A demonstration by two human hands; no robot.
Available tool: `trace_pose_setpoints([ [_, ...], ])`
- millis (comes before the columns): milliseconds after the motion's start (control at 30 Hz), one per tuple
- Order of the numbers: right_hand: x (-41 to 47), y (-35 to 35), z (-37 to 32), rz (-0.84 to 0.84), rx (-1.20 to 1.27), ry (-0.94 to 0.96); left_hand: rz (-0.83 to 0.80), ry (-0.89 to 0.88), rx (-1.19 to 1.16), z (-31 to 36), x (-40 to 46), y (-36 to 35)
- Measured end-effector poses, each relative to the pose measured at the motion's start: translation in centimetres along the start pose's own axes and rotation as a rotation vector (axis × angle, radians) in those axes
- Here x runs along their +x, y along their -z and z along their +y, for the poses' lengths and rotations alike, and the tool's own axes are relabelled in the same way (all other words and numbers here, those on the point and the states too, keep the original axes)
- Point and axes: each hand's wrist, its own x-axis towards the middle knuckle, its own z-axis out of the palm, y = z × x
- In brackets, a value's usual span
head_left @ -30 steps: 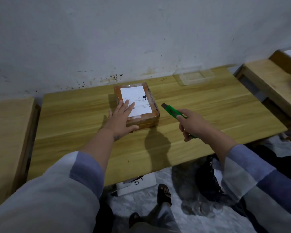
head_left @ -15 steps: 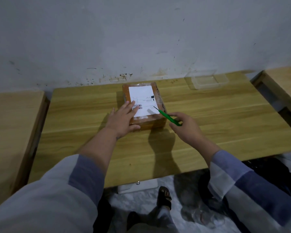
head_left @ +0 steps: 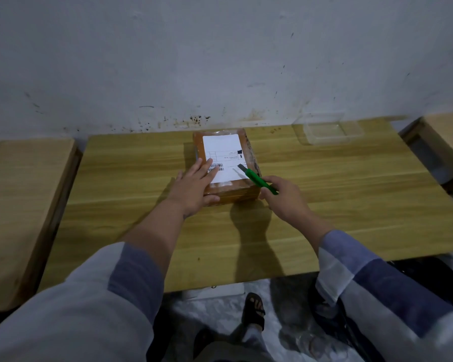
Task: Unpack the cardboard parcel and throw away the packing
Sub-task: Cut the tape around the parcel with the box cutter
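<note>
Head view: taped cardboard parcel (head_left: 224,163) lies flat on the wooden table (head_left: 324,205), toward the back near the wall, white label (head_left: 223,155) facing up, still sealed. Left hand (head_left: 194,186) flat on its near left corner, fingers spread, thumb against the front edge. Right hand (head_left: 285,198) closed around a green box cutter (head_left: 259,180), blade tip over the label's right edge. Clear plastic tray (head_left: 327,131) back right, apparently empty.

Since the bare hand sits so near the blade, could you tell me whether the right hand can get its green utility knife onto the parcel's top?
Probably yes: the right hand already holds the green utility knife over the brown cardboard parcel, clear of the left hand.
</note>
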Motion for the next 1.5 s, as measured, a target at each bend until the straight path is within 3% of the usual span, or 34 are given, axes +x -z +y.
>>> trace_pose_setpoints([
  [667,-0.9,-0.3,0.3,-0.016,-0.028,0.028,0.027,-0.003,-0.048,0.2,-0.9,0.4],
  [933,-2.6,-1.0,1.7,0.047,0.051,0.008,-0.005,0.011,0.126,1.0,-1.3,0.9],
  [1300,-3.7,-0.7,3.1,0.199,0.214,-0.141,0.067,0.153,0.226,5.1,-0.2,0.4],
  [1500,-2.7,-1.0,2.7,0.209,0.353,-0.22,0.173,0.124,0.174,5.5,0.6,0.9],
])
